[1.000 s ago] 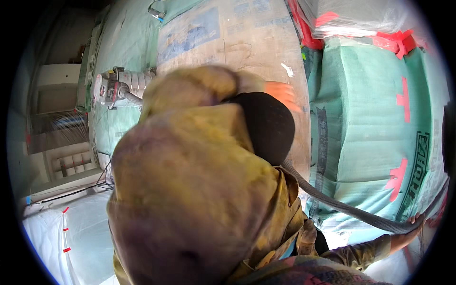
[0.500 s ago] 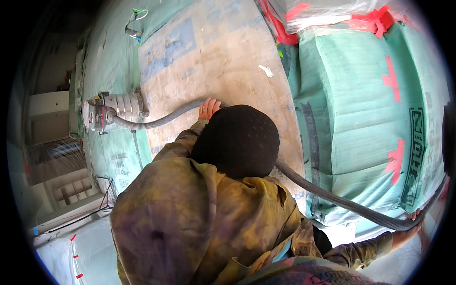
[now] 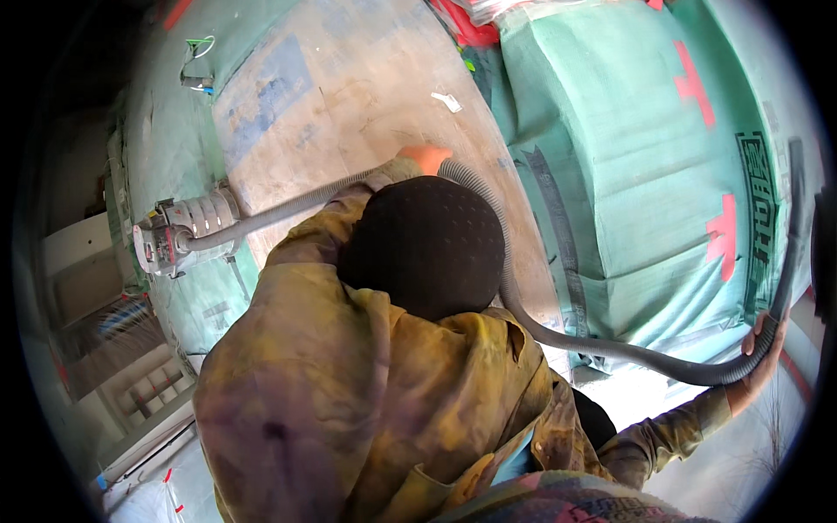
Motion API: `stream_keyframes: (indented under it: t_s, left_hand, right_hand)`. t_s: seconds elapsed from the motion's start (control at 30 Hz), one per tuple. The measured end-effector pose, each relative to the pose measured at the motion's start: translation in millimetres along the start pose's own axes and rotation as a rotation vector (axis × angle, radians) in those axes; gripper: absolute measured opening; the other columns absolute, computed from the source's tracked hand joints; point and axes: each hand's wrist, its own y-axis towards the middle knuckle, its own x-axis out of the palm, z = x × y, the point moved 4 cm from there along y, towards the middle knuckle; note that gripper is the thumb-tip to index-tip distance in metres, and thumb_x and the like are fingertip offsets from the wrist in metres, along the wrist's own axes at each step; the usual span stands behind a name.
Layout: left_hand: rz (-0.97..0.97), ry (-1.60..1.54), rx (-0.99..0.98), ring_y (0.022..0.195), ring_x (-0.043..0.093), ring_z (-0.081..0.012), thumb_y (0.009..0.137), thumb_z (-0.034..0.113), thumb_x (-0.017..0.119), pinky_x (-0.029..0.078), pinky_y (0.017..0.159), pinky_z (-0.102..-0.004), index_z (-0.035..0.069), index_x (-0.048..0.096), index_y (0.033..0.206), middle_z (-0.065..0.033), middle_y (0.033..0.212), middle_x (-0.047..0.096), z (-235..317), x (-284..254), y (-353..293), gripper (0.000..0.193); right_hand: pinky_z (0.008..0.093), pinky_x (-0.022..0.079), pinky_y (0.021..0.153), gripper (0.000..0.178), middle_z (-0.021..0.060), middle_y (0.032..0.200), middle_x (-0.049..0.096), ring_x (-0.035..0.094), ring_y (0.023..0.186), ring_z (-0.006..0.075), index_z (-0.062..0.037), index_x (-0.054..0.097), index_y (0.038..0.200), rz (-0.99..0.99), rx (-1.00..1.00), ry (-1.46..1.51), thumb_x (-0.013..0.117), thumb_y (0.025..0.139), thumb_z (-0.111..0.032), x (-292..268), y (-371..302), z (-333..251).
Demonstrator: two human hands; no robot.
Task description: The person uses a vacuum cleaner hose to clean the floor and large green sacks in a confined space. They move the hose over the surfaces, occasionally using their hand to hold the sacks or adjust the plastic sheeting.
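Note:
A grey corrugated vacuum hose [image 3: 602, 347] runs from the vacuum cleaner [image 3: 187, 228] at the left, past a rounded black cloth shape [image 3: 423, 248], to the far right. My left hand [image 3: 427, 159] is closed around the hose beyond that black shape; its fingers are smeared by motion. The black cloth hides part of the hose. At the right, my right hand [image 3: 765, 353] grips the hose near its end, fingers wrapped round it. Past this hand, a straight dark hose end [image 3: 795, 192] points upward in the picture. Both arms wear brown-yellow mottled sleeves.
Worn brown protective sheeting [image 3: 349, 96] covers the floor ahead. Green sheeting [image 3: 602, 157] with red tape [image 3: 693, 84] wraps a block at the right. A small white tag [image 3: 446, 102] and a cable with green ends [image 3: 199, 65] lie ahead. Shelving [image 3: 153, 388] stands at the left.
My left hand has moved right with the hose, and the stretch toward the vacuum cleaner is straighter. My right hand has moved up and turned the hose end upward. The view has shifted.

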Motion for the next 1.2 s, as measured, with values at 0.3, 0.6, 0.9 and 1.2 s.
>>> stream_keyframes:
  t_s: [0.3, 0.6, 0.9, 1.2]
  left_hand:
    - [0.439, 0.136, 0.28, 0.089, 0.064, -0.0381, 0.071, 0.029, 0.078, 0.052, 0.072, -0.0502, 0.012, 0.058, 0.098, -0.0102, 0.095, 0.064, 48.4, -75.1, -6.3, 0.038]
    - [0.332, 0.309, 0.589, 0.086, 0.065, -0.0369, 0.07, 0.019, 0.079, 0.052, 0.069, -0.0493, 0.011, 0.055, 0.103, -0.0109, 0.094, 0.061, 116.2, -93.9, 20.4, 0.042]
    - [0.412, 0.229, 0.607, 0.087, 0.065, -0.0353, 0.068, 0.019, 0.081, 0.052, 0.072, -0.0474, 0.011, 0.059, 0.099, -0.0123, 0.092, 0.064, 202.0, -139.7, 53.1, 0.038]
    - [0.529, 0.565, 0.742, 0.084, 0.064, -0.0346, 0.066, 0.016, 0.081, 0.05, 0.069, -0.0462, 0.01, 0.059, 0.1, -0.0111, 0.094, 0.063, 239.6, -165.4, 96.9, 0.041]
  right_hand:
    - [0.0173, 0.035, 0.041, 0.071, 0.0004, 0.075, 0.05, 0.041, 0.05, 0.0039, 0.0001, 0.032, 0.153, -0.229, 0.07, -0.166, 0.059, 0.098, -0.035, 124.3, 19.6, 1.7]
    - [0.0182, 0.034, 0.042, 0.063, -0.0009, 0.075, 0.054, 0.042, 0.048, 0.0043, -0.001, 0.036, 0.152, -0.255, 0.135, -0.244, 0.053, 0.099, -0.03, 143.2, 21.8, 2.7]
    - [0.0183, 0.038, 0.042, 0.054, 0.0013, 0.077, 0.057, 0.049, 0.049, 0.0048, -0.0034, 0.045, 0.148, -0.048, 0.048, -0.151, 0.051, 0.1, -0.027, 95.1, 40.8, 0.5]
    - [0.0173, 0.038, 0.043, 0.05, 0.0034, 0.079, 0.055, 0.049, 0.048, 0.005, -0.0089, 0.044, 0.15, 0.289, 0.013, -0.164, 0.049, 0.103, -0.027, 39.2, 15.8, 20.5]
